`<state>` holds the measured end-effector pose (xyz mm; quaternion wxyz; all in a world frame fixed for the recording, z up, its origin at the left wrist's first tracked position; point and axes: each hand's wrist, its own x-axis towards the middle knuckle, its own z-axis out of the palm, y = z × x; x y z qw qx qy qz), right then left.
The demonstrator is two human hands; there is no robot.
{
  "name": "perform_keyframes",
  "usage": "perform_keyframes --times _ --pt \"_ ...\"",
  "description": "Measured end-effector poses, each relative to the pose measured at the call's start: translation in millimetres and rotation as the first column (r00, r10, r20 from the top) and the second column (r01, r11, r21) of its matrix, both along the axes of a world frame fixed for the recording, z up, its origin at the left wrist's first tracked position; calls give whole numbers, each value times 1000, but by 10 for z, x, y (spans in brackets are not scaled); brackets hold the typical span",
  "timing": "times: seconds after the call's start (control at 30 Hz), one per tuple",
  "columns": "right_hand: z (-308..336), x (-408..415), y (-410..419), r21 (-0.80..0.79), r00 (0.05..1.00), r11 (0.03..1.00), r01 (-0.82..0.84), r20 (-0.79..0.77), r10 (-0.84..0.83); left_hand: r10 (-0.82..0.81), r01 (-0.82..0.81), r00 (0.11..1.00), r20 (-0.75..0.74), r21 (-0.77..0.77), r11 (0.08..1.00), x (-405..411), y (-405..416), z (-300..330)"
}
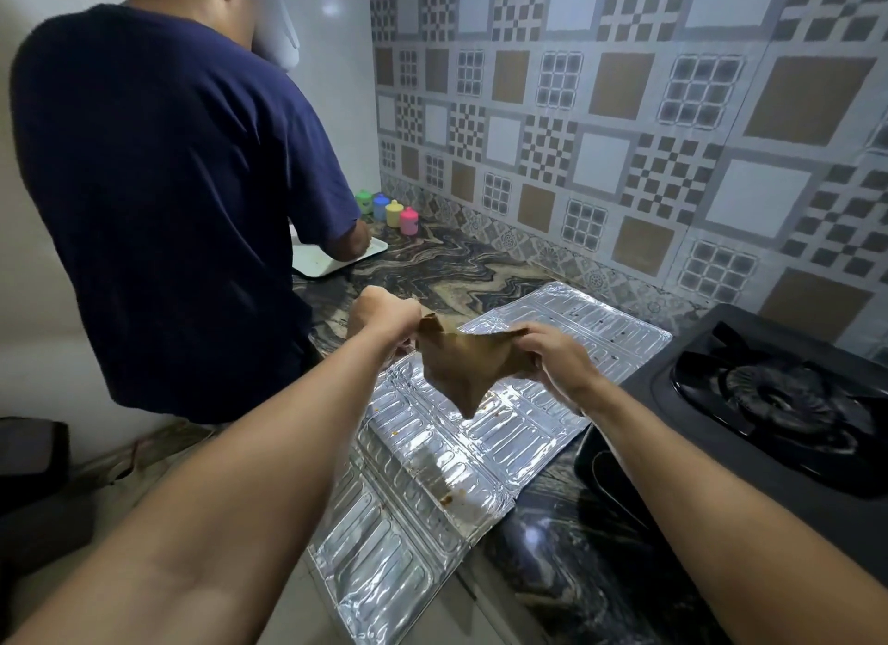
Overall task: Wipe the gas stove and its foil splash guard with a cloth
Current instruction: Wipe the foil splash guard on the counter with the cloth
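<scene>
Both hands stretching a brown cloth (456, 366) above foil splash guard (480, 452), left hand (389, 315) and right hand (552, 351) each clenched on a cloth corner, gas stove (769, 394) at 3 o'clock on the counter (567, 572)

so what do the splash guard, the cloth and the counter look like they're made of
Splash guard: thin embossed aluminium foil, judging by its mirror shine, pressed oblong ribs and fold creases; brown spots on it.
Cloth: soft brown fabric, matte, sagging limp between the left hand and right hand.
Counter: polished stone, perhaps marble or granite, with dark swirling veins and glossy reflections.

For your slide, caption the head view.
Both hands stretch a brown cloth above the foil splash guard lying flat beside the stove.
</scene>
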<state>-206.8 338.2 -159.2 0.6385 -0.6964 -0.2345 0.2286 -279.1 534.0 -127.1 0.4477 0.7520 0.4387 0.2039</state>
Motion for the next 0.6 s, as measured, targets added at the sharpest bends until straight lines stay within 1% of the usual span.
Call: perform_keyframes --times 0.03,0.1,0.17,0.23,0.27,0.3,0.33,0.37,0.4,0.43,0.5,0.6 --pt "-7 16 -13 22 999 999 32 -43 -31 23 -17 998 -62 90 996 -16 -11 -11" --pt "12 15 -25 56 991 993 103 -87 -98 31 -9 992 -126 174 985 -40 -41 -43" --pt "49 17 -33 100 973 976 192 -146 -176 34 -8 990 -140 184 983 -44 -56 -95" --pt "74 70 -53 159 931 942 297 -269 -248 -6 21 994 -109 143 990 -14 -74 -135" --pt "88 93 -71 173 903 924 342 -331 -272 -32 38 997 -72 88 995 6 -82 -144" --pt "108 116 -83 170 874 906 387 -380 -302 -56 56 998 5 6 998 32 -82 -153" --pt "136 138 -91 151 844 890 430 -417 -337 -79 93 991 110 -132 987 51 -93 -148" --pt "152 165 -89 123 811 872 474 -446 -378 -88 149 972 219 -282 948 55 -129 -117" --pt "166 172 -91 105 775 848 519 -476 -416 -69 195 949 308 -397 897 51 -166 -76" --pt "171 178 -88 90 730 817 570 -512 -453 -51 231 928 368 -463 856 56 -193 -40" --pt "126 183 -63 47 670 790 611 -563 -484 -52 285 900 433 -493 822 75 -254 47" --pt "3 117 -52 -47 639 819 572 -601 -481 -40 327 870 492 -513 794 102 -340 191"
